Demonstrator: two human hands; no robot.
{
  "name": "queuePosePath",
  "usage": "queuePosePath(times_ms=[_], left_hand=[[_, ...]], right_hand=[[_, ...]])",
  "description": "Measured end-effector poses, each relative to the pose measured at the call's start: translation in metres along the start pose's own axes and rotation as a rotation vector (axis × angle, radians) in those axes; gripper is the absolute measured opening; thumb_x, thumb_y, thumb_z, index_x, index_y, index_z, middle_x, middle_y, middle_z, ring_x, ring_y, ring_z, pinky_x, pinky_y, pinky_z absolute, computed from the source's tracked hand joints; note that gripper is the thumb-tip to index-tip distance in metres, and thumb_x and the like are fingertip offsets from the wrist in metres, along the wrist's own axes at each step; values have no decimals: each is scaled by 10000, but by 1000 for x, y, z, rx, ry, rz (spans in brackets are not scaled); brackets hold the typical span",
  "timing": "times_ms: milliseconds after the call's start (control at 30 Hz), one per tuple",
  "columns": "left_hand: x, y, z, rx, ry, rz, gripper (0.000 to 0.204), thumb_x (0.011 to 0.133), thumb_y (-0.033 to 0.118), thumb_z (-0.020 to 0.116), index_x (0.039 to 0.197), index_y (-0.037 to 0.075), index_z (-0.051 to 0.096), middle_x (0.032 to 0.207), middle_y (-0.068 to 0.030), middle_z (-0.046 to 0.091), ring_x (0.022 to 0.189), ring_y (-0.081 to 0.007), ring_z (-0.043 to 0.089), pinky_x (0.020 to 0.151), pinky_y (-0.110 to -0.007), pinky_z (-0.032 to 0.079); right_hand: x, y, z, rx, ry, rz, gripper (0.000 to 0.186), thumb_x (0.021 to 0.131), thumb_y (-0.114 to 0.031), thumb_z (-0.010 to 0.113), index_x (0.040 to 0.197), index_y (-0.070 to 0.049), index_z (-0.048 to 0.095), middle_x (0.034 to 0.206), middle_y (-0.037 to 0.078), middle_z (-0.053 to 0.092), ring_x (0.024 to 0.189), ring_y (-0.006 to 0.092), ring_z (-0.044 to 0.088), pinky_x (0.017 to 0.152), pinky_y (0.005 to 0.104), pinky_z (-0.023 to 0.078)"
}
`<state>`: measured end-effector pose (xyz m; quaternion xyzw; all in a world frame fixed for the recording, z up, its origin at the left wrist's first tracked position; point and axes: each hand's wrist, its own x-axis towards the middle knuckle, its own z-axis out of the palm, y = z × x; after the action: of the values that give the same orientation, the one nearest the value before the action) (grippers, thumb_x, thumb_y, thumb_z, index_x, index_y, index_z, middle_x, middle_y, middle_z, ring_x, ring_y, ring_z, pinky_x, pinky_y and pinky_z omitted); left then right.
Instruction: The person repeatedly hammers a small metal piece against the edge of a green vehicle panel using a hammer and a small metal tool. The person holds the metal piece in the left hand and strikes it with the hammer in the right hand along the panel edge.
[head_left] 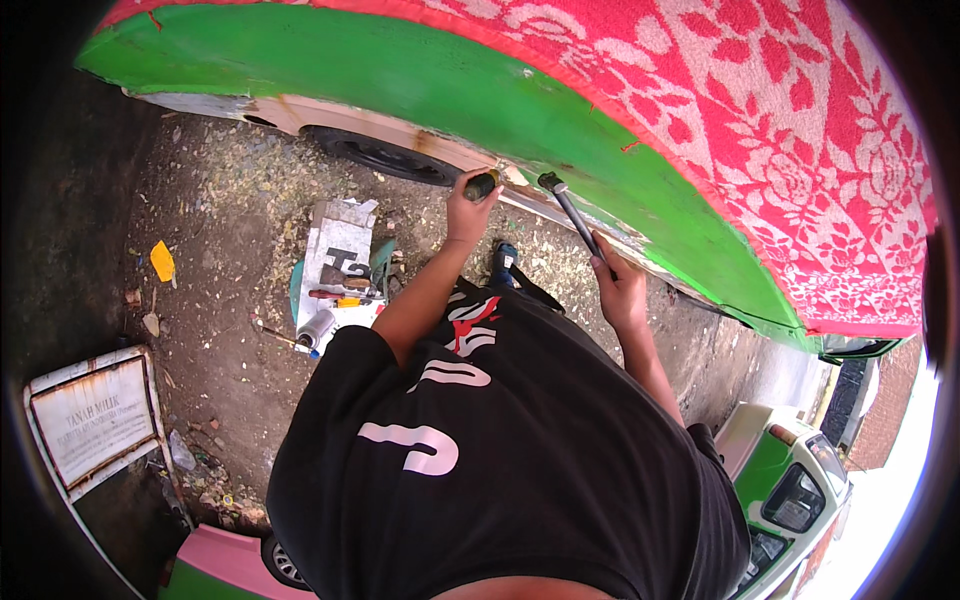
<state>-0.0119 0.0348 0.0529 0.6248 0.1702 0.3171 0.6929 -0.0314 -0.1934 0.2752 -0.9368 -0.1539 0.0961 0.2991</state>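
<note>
My left hand (467,208) grips a short dark yellowish-green cylindrical object (481,186), seen nearly end-on, against the flaking lower body of a green vehicle (420,80). What its far end touches is hidden. Slightly to the right, my right hand (620,285) is closed on the dark handle of a hammer-like tool (574,210), whose black head is raised close beside that cylinder, apparently apart from it. Bare, scraped patches show along the pale lower strip (516,177) behind both hands.
A pink floral cloth (760,150) covers the vehicle's top, above a black wheel (380,151). Tools lie on a white board (335,235) on the dirt ground. A yellow scrap (163,260), a rusty sign (92,420) and other parked vehicles (795,500) surround me.
</note>
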Motion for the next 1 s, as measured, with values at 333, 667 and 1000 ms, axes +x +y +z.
queuePosePath(times_ms=[333,667,1000], left_hand=[[0,17,-1,220,-64,-10,385,795,130,802,1119,56,607,1025,-125,696,960,-213,682,783,-319,539],[1,29,20,252,-69,-80,395,815,137,774,1162,100,588,900,-124,694,798,-216,671,730,-332,525],[-29,19,20,105,116,-4,419,787,22,781,1145,17,565,1094,-82,661,995,-151,633,870,-289,517]], right_hand=[[-1,-15,16,-63,-24,-238,392,915,-135,610,1298,-216,616,796,144,644,658,328,631,611,416,502],[30,11,30,-479,-83,-571,581,818,-61,593,1355,-282,568,717,91,568,571,293,615,470,429,497],[18,32,-14,-158,-114,-551,452,894,-107,597,1324,-247,594,789,110,601,678,315,621,592,427,513]])
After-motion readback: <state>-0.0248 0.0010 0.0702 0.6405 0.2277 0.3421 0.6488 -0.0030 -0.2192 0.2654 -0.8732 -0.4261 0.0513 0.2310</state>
